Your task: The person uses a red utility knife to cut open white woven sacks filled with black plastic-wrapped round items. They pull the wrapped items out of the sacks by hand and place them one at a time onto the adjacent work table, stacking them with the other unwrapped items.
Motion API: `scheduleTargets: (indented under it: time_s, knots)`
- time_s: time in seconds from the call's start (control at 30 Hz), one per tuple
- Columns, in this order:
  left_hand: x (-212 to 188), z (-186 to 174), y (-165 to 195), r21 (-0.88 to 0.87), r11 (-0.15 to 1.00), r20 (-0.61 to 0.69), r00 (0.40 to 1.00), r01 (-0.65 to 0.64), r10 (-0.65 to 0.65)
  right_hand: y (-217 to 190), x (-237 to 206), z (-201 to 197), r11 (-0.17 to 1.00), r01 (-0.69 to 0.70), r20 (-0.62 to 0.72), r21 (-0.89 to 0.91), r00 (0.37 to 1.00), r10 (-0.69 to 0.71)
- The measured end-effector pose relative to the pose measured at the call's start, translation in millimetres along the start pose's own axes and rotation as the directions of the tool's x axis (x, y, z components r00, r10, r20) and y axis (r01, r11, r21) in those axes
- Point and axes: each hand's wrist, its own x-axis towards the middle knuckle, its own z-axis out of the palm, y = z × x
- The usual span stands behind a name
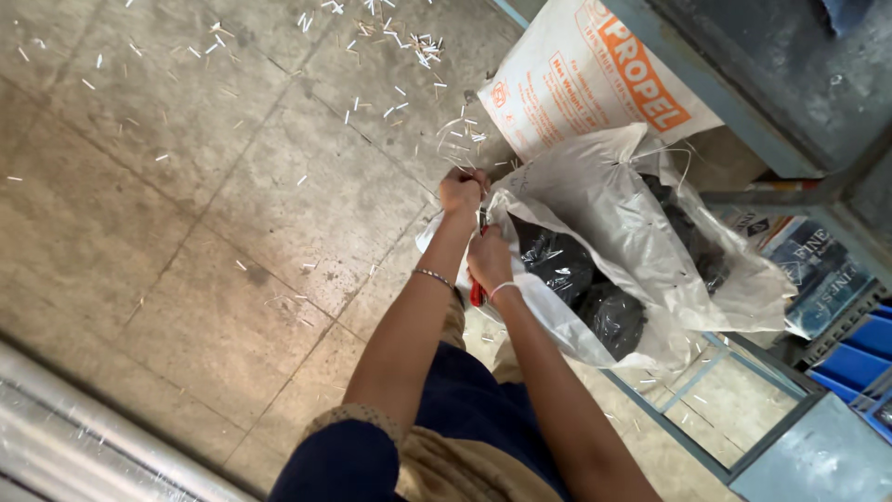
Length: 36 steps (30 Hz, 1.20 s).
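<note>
Woven plastic sack (604,195), glossy black plastic bags (557,265), rough concrete floor (186,186).

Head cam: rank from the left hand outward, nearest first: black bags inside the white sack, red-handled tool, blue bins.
From the left hand, gripping the white sack's edge:
1. Red-handled tool, just below it, at the right hand.
2. Black bags, to the right inside the sack.
3. Blue bins, far right, beyond the sack.

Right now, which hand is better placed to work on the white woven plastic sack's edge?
Likely the right hand: it holds a red-handled tool at the open edge of the white woven plastic sack, while the left hand only grips that edge.
</note>
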Motion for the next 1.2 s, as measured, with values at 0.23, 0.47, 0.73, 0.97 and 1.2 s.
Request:
scheduleTargets:
  time_s: [0.23, 0.47, 0.73, 0.97, 1.2]
  knots:
    - [-6, 1, 8, 0.004, 1.000, 0.048, 0.998, 0.030, -0.030, -14, 12, 1, 0.995, 0.096, -0.006, 0.021, 0.995, -0.095]
    - [-8, -4, 3, -0.004, 0.999, 0.015, 0.999, 0.046, -0.046, -5, 5, 3, 0.993, 0.111, -0.012, 0.035, 0.994, -0.110]
    - [29, -10, -12, -0.314, 0.948, 0.114, 0.993, 0.059, -0.024, 117, -95, 46, 0.980, 0.067, 0.220, -0.185, 0.975, -0.025]
    - [25, -27, -6, -0.119, 0.991, 0.074, 0.996, 0.067, -0.059, 129, -48, -49, 0.922, 0.207, -0.070, -0.328, 0.968, -0.243]
    - [29, -6, 1, -0.215, 0.962, 0.044, 0.986, 0.167, -0.161, 54, -20, -51, 0.992, 0.067, -0.044, -0.108, 0.996, -0.072]
